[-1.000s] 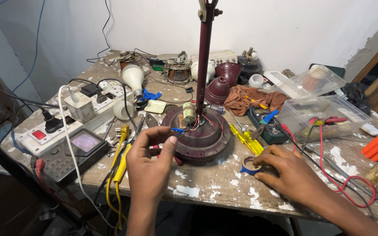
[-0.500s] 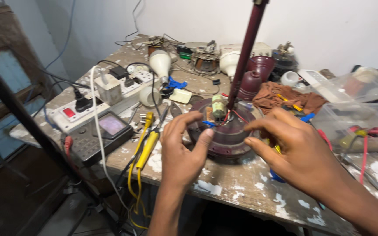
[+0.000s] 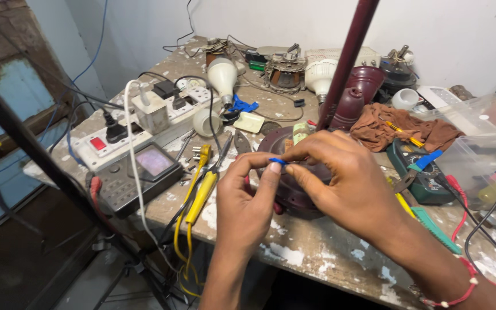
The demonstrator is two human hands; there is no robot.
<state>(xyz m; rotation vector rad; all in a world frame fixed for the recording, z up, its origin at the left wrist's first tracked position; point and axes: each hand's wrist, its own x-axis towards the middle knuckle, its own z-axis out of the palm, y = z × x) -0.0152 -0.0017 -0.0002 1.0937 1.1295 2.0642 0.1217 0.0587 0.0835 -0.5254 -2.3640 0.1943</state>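
Note:
My left hand [image 3: 249, 195] and my right hand [image 3: 340, 181] meet over a dark maroon ceiling-fan motor [image 3: 285, 189] with a maroon rod [image 3: 348, 54] rising from it. Both pinch a small blue piece, wire or tape, [image 3: 278, 162] between thumb and fingertips. A maroon canopy cup [image 3: 348, 109] sits on the rod just behind my right hand. A small cream capacitor [image 3: 299, 131] stands on the motor.
On the worn workbench [image 3: 317, 252]: a white power strip [image 3: 139, 129] with plugs, a grey meter [image 3: 139, 172], yellow test leads [image 3: 199, 192], LED bulbs [image 3: 223, 74], an orange-brown rag [image 3: 400, 129], a green multimeter [image 3: 426, 172], clear plastic boxes [image 3: 483, 138] at right.
My right hand left the table's right side and joined my left over the motor. My view shifted left and closer. Both hands now pinch the blue piece.

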